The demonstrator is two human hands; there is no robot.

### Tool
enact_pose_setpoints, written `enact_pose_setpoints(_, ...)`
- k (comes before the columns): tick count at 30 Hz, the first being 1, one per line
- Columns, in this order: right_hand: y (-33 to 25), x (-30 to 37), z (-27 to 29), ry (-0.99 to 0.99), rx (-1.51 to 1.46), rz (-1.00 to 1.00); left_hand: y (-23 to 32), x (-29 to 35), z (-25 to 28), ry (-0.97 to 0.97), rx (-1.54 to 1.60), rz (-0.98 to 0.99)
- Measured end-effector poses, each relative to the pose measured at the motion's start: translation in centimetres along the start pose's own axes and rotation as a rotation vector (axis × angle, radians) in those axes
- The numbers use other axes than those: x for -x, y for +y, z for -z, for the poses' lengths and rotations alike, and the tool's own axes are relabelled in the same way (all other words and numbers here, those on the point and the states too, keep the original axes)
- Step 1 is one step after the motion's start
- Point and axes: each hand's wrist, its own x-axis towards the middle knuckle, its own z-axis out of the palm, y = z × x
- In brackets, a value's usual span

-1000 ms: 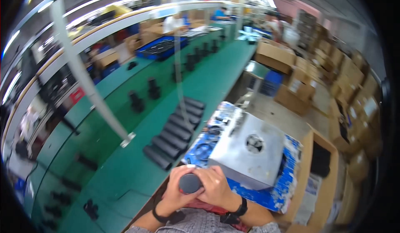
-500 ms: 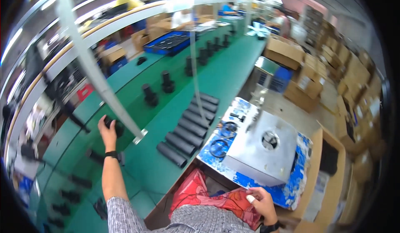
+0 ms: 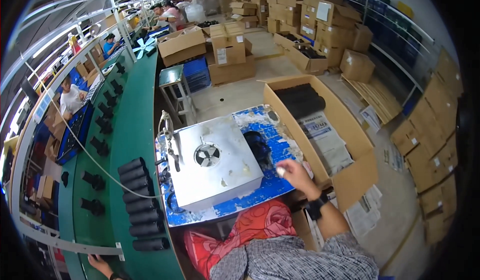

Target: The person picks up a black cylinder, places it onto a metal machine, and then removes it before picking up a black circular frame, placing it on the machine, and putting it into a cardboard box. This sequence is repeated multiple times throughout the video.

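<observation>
My left hand (image 3: 101,266) is at the lower left edge, over the green work surface (image 3: 131,260) and just below a white metal frame bar. Its fingers look stretched out, and I see nothing in them; part of the hand is cut off by the picture edge. My right hand (image 3: 298,176), with a white cover on one fingertip, hovers above the blue worn board (image 3: 280,192). Its fingers are loosely bent with nothing visible between them. Beside it sits a silver metal box (image 3: 225,180) with a round opening, and black rings (image 3: 257,147) lie behind that.
A row of black tubes (image 3: 142,205) lies left of the board. Black fittings (image 3: 92,180) stand along the green line. To the right is an open carton (image 3: 345,125) with black tubes and newspaper. Stacked cartons (image 3: 290,10) and co-workers (image 3: 72,100) are farther off.
The view has swung to the right. My left hand, earlier at a round black part on the green line, now shows at the lower edge. My right hand has moved forward over the blue board.
</observation>
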Motion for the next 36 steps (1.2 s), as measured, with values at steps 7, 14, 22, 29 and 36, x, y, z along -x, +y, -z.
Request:
enact_pose_setpoints(7, 0.3, -11.9, -3.7, 0.195, 0.6, 0.286, 7.2, 7.2, 4.8, 0.466, -0.079, 0.225)
enact_pose_setpoints(14, 3.1, -14.5, -5.0, 0.267, 0.829, 0.284, 42.1, 18.4, 8.9, -0.025, 0.533, 0.193)
enact_pose_setpoints(22, -11.9, -2.7, -6.1, 0.421, 0.504, 0.67, 51.2, 18.8, 4.8, -0.923, 1.219, -0.057)
enact_pose_setpoints(29, -17.1, 2.0, -4.7, -0.185, 0.237, 1.06, 60.8, 12.2, 6.6, -1.427, 1.795, 0.248)
enact_pose_setpoints(36, -15.0, 1.4, -9.2, -0.458, 0.24, 0.824, 59.5, 15.6, 5.2, -1.645, 1.474, 0.228)
